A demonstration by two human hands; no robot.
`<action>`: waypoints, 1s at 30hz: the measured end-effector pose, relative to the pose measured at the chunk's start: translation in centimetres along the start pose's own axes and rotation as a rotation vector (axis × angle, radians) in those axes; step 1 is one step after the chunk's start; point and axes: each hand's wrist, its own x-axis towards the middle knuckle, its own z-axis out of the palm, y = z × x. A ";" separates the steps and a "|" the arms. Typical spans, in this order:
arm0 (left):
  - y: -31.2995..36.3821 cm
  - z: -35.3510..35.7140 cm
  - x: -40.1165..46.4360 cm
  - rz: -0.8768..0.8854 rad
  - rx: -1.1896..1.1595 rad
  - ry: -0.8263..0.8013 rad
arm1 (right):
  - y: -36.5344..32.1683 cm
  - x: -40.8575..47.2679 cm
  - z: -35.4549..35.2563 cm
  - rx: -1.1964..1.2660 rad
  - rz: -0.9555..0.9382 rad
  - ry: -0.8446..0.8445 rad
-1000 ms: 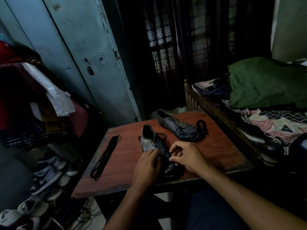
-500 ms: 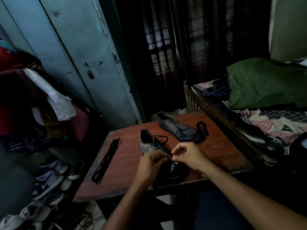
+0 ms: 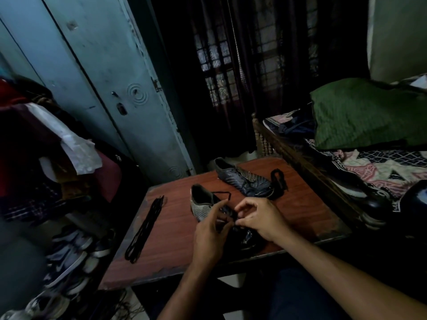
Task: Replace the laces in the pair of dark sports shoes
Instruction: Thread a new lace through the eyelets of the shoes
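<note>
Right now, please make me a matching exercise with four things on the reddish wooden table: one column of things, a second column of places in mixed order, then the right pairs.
Things
1. dark shoe with pale patterned heel
2. plain dark sports shoe
3. long straight bundle of black laces
4. crumpled black lace

Places
A. at the table's left side, apart from both shoes
B. under the two hands
C. at the far edge of the table
D. beside the far shoe's toe

Pairs: 1-B, 2-C, 3-A, 4-D

Home bedroom (cluttered): bed, metal wardrobe, curtained window.
</note>
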 end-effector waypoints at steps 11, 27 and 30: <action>-0.1 0.9 -0.2 -0.087 -0.329 -0.042 | 0.5 -0.2 0.4 0.186 0.046 0.029; -0.6 1.0 0.3 -0.195 -0.408 -0.083 | 0.1 -0.2 -1.4 -0.131 -0.174 -0.117; -0.4 1.0 0.3 -0.257 -0.455 -0.076 | 0.2 -0.1 -1.4 -0.234 -0.257 -0.072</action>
